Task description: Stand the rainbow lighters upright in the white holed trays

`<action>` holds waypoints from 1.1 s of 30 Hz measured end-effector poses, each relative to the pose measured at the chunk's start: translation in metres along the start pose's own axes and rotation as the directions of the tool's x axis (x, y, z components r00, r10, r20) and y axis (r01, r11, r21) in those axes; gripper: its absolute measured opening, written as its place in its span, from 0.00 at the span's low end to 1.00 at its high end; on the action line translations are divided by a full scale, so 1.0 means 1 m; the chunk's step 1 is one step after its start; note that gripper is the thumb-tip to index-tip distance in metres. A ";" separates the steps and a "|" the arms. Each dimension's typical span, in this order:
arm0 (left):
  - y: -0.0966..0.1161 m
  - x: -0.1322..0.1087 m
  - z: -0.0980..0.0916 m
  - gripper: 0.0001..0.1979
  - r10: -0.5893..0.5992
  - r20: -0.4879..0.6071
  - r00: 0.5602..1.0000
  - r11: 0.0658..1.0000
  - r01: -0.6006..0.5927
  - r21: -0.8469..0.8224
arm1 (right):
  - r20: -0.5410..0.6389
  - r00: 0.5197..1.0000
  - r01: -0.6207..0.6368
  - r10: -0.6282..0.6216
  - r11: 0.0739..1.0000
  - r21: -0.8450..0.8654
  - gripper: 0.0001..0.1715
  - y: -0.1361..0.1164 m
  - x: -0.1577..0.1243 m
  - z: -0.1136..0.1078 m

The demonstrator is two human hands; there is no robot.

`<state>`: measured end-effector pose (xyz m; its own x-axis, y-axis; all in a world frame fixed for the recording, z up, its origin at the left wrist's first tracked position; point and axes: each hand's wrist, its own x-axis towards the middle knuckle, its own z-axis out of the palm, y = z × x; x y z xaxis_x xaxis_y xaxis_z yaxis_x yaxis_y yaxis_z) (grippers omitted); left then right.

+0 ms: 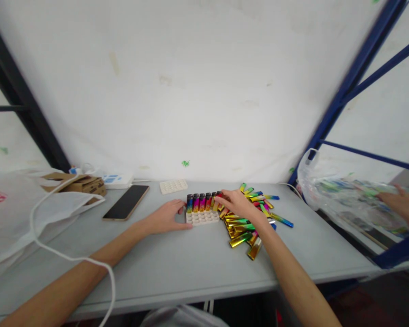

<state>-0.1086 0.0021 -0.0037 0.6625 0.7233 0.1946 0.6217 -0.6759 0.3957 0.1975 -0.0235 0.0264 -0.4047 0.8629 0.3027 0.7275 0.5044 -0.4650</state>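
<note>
A white tray with rows of holes lies on the table. Along its back row stand several upright lighters with black tops and shiny rainbow-coloured bodies; the front holes show bare. My left hand grips the tray's left end, thumb along the front corner and fingers toward the back. At the right end of the row, my right hand has its fingers closed on a lighter, partly hidden by the fingers. Beside and under my right forearm spreads a loose pile of metallic lighters in gold, green, blue and red.
A second white holed tray lies near the wall. To the left are a phone, a cardboard box, a white plastic bag and a white cable. Beyond the blue frame, another person's hands touch clear plastic bags.
</note>
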 end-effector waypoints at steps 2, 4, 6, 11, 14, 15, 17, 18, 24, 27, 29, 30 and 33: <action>-0.001 0.000 0.001 0.29 0.004 -0.005 1.000 1.000 -0.004 -0.001 | 0.012 1.000 0.000 0.000 0.998 -0.057 0.18 0.004 0.000 0.003; -0.002 0.000 0.002 0.29 0.006 -0.007 1.000 1.000 -0.006 0.002 | 0.034 0.999 -0.003 0.007 0.992 -0.124 0.17 0.008 0.001 0.005; -0.003 0.001 0.002 0.29 0.006 -0.004 1.000 1.000 -0.006 0.004 | 0.071 0.997 -0.003 0.015 0.987 -0.163 0.17 0.011 0.001 0.007; -0.002 0.001 0.002 0.29 0.012 0.008 1.000 1.000 -0.012 0.005 | 0.103 0.994 0.043 -0.023 0.978 -0.202 0.14 0.009 0.002 0.012; -0.002 0.001 0.002 0.29 0.006 -0.011 1.000 1.000 -0.006 -0.001 | 0.036 0.999 -0.031 0.041 0.969 -0.246 0.16 0.006 0.001 0.014; -0.002 0.000 0.002 0.29 0.003 -0.016 1.000 1.000 -0.003 -0.002 | 0.029 0.997 -0.055 0.064 0.968 -0.246 0.18 0.006 0.001 0.013; -0.002 0.000 0.001 0.29 0.001 -0.015 1.000 1.000 -0.001 -0.001 | 0.028 0.996 -0.080 0.088 0.970 -0.230 0.21 0.008 0.000 0.007; -0.002 0.000 0.001 0.29 0.001 -0.012 1.000 1.000 -0.001 0.001 | 0.017 0.995 -0.091 0.098 0.970 -0.226 0.21 0.011 0.000 0.002; -0.003 0.002 0.001 0.30 0.008 0.002 1.000 1.000 -0.008 0.012 | -0.257 0.890 -0.448 0.378 0.832 -0.327 0.25 0.040 -0.006 -0.034; -0.002 0.002 0.000 0.29 0.011 -0.006 1.000 1.000 -0.011 0.012 | -0.395 0.766 -0.635 0.507 0.692 -0.343 0.41 0.056 -0.001 -0.046; -0.002 0.002 0.000 0.28 0.014 -0.018 1.000 1.000 -0.014 0.004 | -0.425 0.717 -0.693 0.553 0.631 -0.348 0.46 0.067 0.008 -0.051; -0.001 0.002 0.000 0.28 0.017 -0.021 1.000 1.000 -0.017 -0.001 | -0.411 0.714 -0.699 0.567 0.617 -0.361 0.44 0.072 0.013 -0.051; -0.001 0.002 0.000 0.28 0.020 -0.014 1.000 1.000 -0.020 -0.003 | -0.310 0.733 -0.677 0.605 0.608 -0.414 0.30 0.088 0.029 -0.046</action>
<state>-0.1077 0.0045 -0.0036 0.6688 0.7116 0.2150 0.6070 -0.6898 0.3946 0.2751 0.0447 0.0328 0.3155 0.9279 0.1985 0.9460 -0.2910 -0.1431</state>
